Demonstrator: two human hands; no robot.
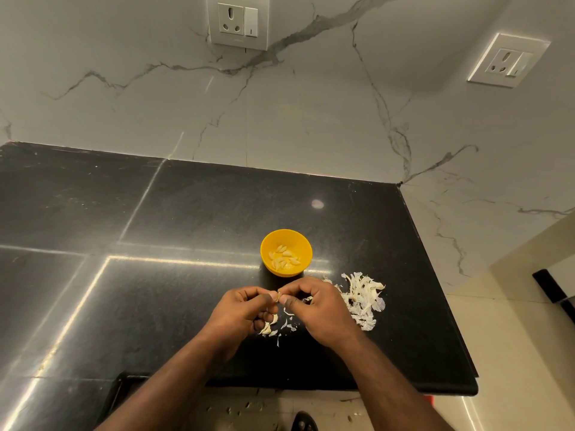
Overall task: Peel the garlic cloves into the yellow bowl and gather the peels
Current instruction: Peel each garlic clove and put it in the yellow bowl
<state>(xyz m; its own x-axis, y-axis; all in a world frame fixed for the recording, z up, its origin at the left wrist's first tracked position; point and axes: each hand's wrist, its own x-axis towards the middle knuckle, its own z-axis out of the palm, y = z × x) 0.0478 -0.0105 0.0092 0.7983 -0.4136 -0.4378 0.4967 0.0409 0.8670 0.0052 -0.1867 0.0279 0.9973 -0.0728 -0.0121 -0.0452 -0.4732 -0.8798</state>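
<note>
- The garlic clove (279, 297) is pinched between the fingertips of the left hand (245, 309) and the right hand (320, 306), just short of the yellow bowl (286, 252).
- It looks small, firm and light, with a papery, brittle skin (best nipped at the tip).
- About ten peeled cloves (284, 259) lie in the one bowl. One pile of peels (362, 298) lies to the right, with scattered bits beneath the hands.

bowl (286, 241) ahead, peel pile (362, 298) right

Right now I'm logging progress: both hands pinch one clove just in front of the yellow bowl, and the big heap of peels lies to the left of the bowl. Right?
Not quite. The head view shows the peel heap right of the yellow bowl, beside the right hand. The rest holds: it and the left hand pinch one clove.
</note>
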